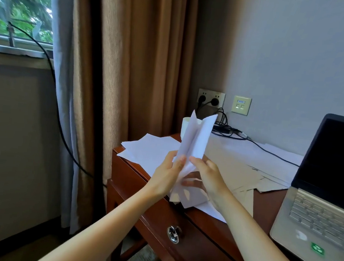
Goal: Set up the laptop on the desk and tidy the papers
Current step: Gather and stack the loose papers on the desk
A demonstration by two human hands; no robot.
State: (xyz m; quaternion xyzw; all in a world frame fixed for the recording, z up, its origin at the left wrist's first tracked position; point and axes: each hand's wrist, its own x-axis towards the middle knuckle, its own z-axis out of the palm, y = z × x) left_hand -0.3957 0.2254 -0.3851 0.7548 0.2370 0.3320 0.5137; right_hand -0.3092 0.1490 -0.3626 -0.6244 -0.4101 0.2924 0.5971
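A bundle of white papers (197, 137) stands on end above the left part of the wooden desk (132, 173). My left hand (167, 175) grips its left side and my right hand (208, 177) grips its right side, both near the lower half. More white sheets (151, 149) lie loose on the desk's left corner. Beige sheets (235, 169) spread across the middle. An open silver laptop (320, 211) with a dark screen stands at the right.
A white cup (185, 125) stands behind the held papers. Black cables (227, 129) run from wall sockets (211, 100) towards the laptop. A brown curtain (137, 51) hangs left of the desk. A drawer knob (174, 234) faces me below the desktop.
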